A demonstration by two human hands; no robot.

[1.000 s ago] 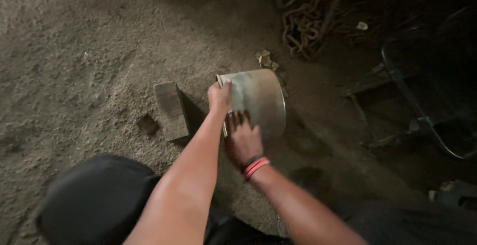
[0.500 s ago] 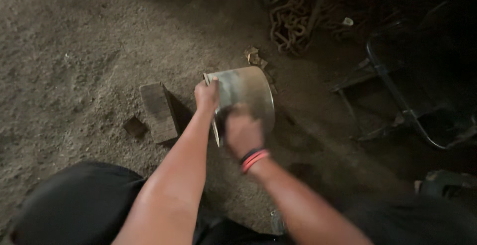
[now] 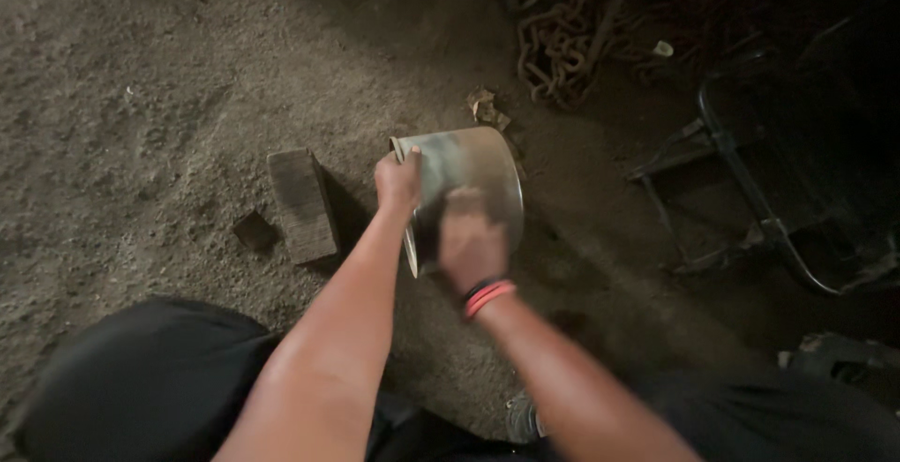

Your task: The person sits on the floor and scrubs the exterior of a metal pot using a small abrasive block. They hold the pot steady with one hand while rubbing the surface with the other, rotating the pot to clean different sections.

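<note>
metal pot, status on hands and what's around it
Left hand grips metal pot rim. Right hand blurred against pot side. Wood block beside, apart.

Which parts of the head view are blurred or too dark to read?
Head view: the right hand is smeared by motion blur on the metal pot; the left hand on its rim is sharper; the top right corner, around the chain, sinks into shadow.

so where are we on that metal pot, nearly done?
Hard to call. In hand: the left hand grips the rim of the metal pot, tipped on its side on the dirt floor; the right hand, motion-blurred, is pressed on its wall. The pot's surface looks dull and smeared, so nothing reads as finished.
</note>
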